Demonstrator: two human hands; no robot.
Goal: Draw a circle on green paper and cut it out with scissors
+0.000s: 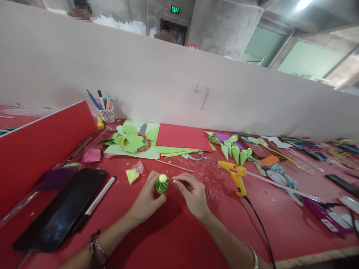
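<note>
Paper cone (162,187), green and wrapped in overlapping folds, sits in our left hand (147,198), above the near middle of the red table (168,239), with a pale yellow ball (162,178) at its top end. We hold the cone from the side, thumb and fingers curled around its folds, so that the ball faces up and clear of the grip; the lower end is hidden, and we cannot tell whether it touches the table. Our right hand (193,192) is just beside it, thumb and forefinger pinching a small yellow bit (175,181), which is apart from the cone. We judge the cone to be very light and springy, dry enough not to slip, but easily creased or crushed, since it appears to be hollow rolled paper. We therefore recommend holding it around the folded body below the ball, with only enough pressure to steady it. We treat the ball and the bit as probably soft and liable to dent: the bit is best taken by its edges with the fingertips, and the ball is best left untouched. Near the left hand lies a yellow lump (132,176) beside clear wrap (138,167); to the right of the right hand, a yellow glue gun (235,173) rests on the table.
</note>
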